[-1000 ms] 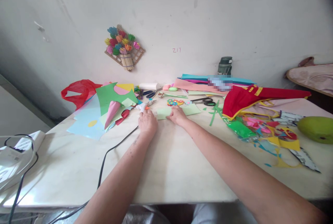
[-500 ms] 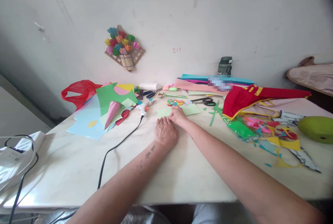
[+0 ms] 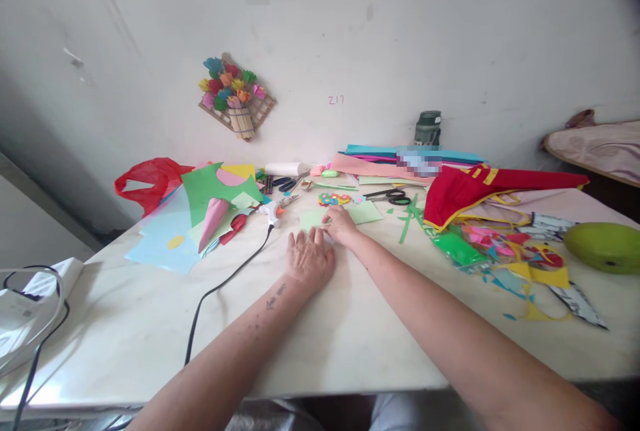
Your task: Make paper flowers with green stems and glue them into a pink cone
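Note:
A strip of light green paper (image 3: 367,213) lies across the tabletop in front of me. My left hand (image 3: 311,259) rests palm down at its near edge, fingers stretched and slightly apart. Bent over the middle of the strip, my right hand (image 3: 342,224) has its fingertips closed on the paper; the exact grip is partly hidden. Just beyond the strip lies a cluster of colourful paper flowers (image 3: 335,199). Black-handled scissors (image 3: 399,197) are to the right of it, and a white glue gun (image 3: 271,212) with a black cord lies to the left.
On the left are coloured sheets (image 3: 163,244), a pink paper cone (image 3: 213,223), a red plastic bag (image 3: 150,181) and a power strip (image 3: 45,297). Rightward lie red cloth (image 3: 455,197), paper scraps (image 3: 545,274) and a green oval object (image 3: 600,247). A bottle (image 3: 428,129) stands at the back.
My left hand has slid slightly left and toward me, its fingers spreading a little. My right hand stays on the green paper strip. The whole view has shifted slightly.

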Demonstrator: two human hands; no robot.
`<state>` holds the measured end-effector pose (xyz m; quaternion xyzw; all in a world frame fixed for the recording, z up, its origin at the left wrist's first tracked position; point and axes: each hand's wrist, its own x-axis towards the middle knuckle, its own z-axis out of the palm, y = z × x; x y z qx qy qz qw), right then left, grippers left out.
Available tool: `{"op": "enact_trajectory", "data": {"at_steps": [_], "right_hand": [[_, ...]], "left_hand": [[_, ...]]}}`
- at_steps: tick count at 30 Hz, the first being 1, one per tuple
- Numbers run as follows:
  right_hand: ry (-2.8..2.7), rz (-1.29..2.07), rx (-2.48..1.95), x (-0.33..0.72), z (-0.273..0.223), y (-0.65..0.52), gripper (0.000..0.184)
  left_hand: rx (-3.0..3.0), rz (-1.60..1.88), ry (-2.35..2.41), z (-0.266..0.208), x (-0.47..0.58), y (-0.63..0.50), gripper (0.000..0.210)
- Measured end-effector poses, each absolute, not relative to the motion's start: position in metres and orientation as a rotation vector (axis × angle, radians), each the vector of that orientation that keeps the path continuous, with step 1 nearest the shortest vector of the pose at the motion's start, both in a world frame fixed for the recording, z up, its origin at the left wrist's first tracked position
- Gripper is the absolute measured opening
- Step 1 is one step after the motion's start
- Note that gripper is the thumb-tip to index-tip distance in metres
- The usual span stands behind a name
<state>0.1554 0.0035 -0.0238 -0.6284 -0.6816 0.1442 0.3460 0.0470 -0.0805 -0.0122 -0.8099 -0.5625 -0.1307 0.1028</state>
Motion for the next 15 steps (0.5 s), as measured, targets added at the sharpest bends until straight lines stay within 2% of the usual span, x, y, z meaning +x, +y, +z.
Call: {"op": "enact_trajectory", "data": {"at_steps": [10,15], "right_hand": [[-1.768,0.376,-1.591,0.157,-0.031,0.009,0.009],[-1.738,0.350,-1.581,0.156,-0.033,0.010,0.008]], "left_hand": [[-2.202,-0.327,-1.666,-0.004,0.049,-0.079,0.053],[-2.395,-0.293,-1.650,-0.006,0.060,-0.079,0.052]]}}
